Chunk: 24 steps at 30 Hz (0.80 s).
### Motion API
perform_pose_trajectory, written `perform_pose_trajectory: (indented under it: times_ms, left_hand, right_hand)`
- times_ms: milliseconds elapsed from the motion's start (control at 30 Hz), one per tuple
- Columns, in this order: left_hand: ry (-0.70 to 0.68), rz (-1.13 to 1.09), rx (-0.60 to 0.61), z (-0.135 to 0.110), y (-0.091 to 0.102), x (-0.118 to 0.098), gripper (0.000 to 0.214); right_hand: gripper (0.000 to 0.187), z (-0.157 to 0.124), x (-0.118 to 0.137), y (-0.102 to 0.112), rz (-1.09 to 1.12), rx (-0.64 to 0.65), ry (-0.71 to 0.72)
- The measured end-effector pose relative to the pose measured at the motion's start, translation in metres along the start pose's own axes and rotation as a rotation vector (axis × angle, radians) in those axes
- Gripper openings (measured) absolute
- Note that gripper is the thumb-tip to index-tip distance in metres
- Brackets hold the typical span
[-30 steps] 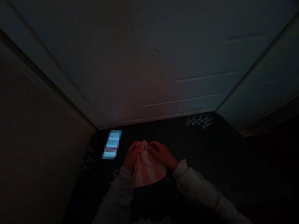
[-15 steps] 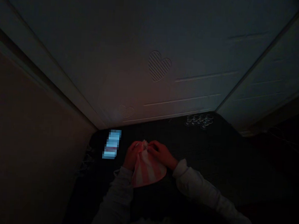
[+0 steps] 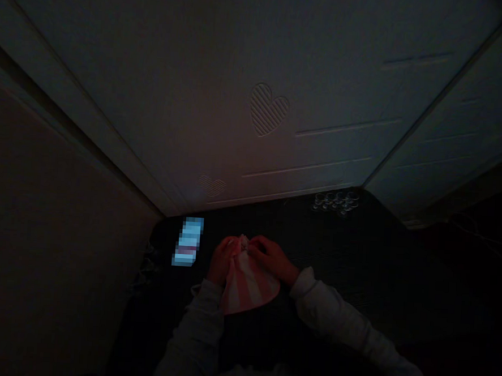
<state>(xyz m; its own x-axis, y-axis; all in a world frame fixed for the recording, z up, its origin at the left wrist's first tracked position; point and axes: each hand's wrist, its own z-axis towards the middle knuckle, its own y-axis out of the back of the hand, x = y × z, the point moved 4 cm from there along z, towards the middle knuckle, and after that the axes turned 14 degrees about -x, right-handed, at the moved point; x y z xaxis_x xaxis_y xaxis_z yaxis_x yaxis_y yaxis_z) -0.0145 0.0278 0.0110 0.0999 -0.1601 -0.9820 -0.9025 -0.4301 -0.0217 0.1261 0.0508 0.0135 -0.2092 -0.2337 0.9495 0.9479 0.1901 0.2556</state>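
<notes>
A pink-and-white striped cloth bag lies on the dark table, its gathered top pointing away from me and its wide end toward me. My left hand is closed on the left side of the gathered top. From the right, my right hand pinches the same bunched part, thumb and fingers bent around the cloth. A pale cord loop shows beside my left wrist. Dim light hides the exact fingertip contact and whatever may be inside the bag.
A lit, blurred-out phone-like screen lies left of my hands. Several small clear glass-like pieces stand at the table's back right. A pale panel with embossed hearts rises behind the dark table.
</notes>
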Motion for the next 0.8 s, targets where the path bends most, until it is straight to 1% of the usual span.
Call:
perform_pose_trajectory:
  times_ms: [200,400,567,800]
  left_hand:
    - [0.015,0.013,-0.054,-0.0035,-0.0007,-0.0058,0.027]
    - [0.011,0.008,-0.031,-0.0036,-0.0006,-0.0047,0.029]
    - [-0.010,0.008,0.012,-0.0028,0.0001,-0.0028,0.027]
    - [0.012,-0.004,0.007,-0.0009,0.0010,-0.0023,0.028]
  right_hand:
    - [0.020,-0.0001,0.0014,0.0005,0.006,0.009,0.003]
    - [0.020,0.0007,-0.0021,-0.0006,-0.020,-0.004,0.001]
    - [0.020,0.0002,-0.0015,-0.0010,-0.026,-0.010,0.021]
    - [0.019,0.0002,0.0033,-0.0001,0.016,0.005,0.019]
